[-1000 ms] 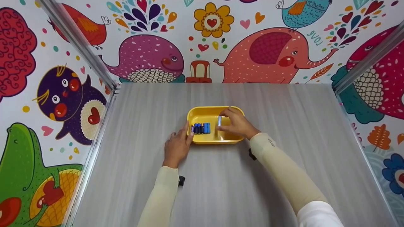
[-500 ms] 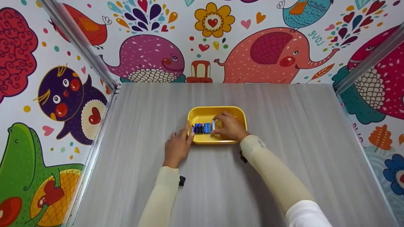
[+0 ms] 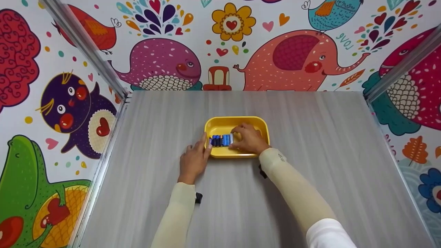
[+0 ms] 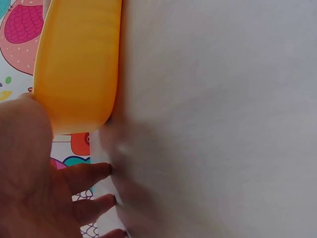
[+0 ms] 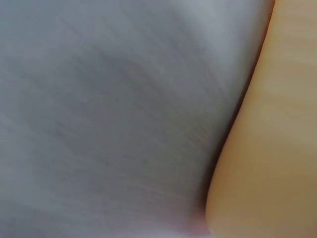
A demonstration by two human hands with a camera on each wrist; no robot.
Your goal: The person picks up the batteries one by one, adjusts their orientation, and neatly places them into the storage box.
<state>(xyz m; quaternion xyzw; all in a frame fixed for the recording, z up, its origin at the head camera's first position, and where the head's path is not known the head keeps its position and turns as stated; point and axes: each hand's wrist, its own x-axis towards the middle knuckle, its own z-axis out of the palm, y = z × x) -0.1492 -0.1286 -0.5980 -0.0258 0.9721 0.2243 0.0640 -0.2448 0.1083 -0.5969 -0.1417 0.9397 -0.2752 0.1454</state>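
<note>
A yellow plastic tray [image 3: 237, 156] stands on the table, with a row of blue and dark batteries [image 3: 219, 140] upright side by side in its left half. My right hand [image 3: 250, 139] reaches inside and pinches a pale battery [image 3: 231, 138] between thumb and fingers, right at the row's right end. At the tray's left end, my left hand [image 3: 193, 161] holds the rim, thumb over the edge and index finger along the outside. The left wrist view has its other fingers [image 4: 89, 176] spread with tips at the table. In the right wrist view, the tray wall [image 5: 267, 148] hides the batteries.
The grey wood-grain table [image 3: 155, 113] surrounds the tray. Walls printed with cartoon animals [image 3: 286, 62] rise behind and at both sides. Metal corner posts [image 3: 86, 51] stand at the back corners. Dark wrist straps [image 3: 198, 197] show on the forearms.
My right hand has moved left inside the tray, bringing the pale battery from apart up to the right end of the row. My left hand has stayed at the rim.
</note>
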